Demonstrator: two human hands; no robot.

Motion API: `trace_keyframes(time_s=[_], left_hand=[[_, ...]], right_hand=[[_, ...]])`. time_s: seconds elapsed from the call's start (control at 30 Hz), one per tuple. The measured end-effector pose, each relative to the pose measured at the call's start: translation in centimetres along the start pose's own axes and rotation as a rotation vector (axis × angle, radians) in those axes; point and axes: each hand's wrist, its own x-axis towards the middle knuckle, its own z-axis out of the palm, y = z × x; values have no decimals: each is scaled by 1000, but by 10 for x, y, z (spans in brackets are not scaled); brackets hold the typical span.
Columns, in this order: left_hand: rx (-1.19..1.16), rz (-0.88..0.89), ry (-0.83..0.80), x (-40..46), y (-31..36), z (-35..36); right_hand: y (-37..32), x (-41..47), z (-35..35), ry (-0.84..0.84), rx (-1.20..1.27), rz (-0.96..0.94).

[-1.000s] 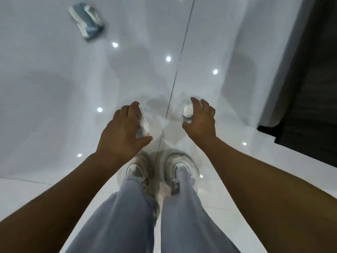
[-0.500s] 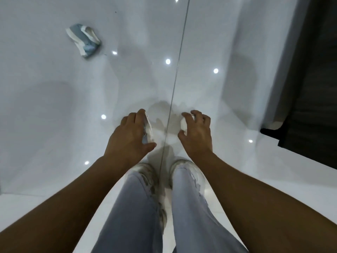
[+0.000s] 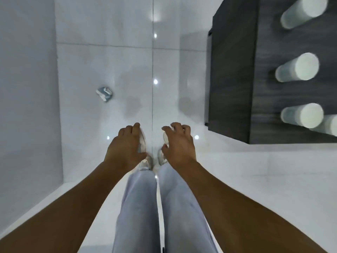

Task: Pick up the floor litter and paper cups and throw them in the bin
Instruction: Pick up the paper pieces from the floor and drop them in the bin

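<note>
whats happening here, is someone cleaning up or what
A person is standing on a glossy white tiled floor, picking up litter. The left hand grips a flattened whitish piece of litter, and the right hand holds a small white scrap. One crumpled blue and white wrapper lies on the floor ahead to the left. Paper cups stand on a dark table at the right. No bin is in view.

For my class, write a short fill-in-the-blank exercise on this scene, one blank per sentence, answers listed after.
1. The crumpled blue-and-white litter lies on the ____.
2. Each hand, left hand and right hand, holds a piece of ____ litter.
3. The paper cups stand on the dark ____.

Answers: floor; white; table
</note>
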Motion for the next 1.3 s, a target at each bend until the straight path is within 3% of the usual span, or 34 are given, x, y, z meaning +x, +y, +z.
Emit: trace_keyframes(time_s=[0.27, 0.57, 0.83, 1.1, 1.3], left_hand=[[190, 244, 42, -90, 96, -94], [535, 589, -23, -180, 192, -106], [733, 886, -134, -250, 323, -20], [834, 1056, -181, -315, 506, 120], [896, 1175, -259, -374, 617, 206]], right_hand=[[-24, -123, -119, 102, 68, 125], [18, -273, -141, 241, 283, 426], [127, -413, -123, 337, 466, 668], [294, -566, -86, 406, 580, 890], [383, -660, -61, 483, 760, 1076]])
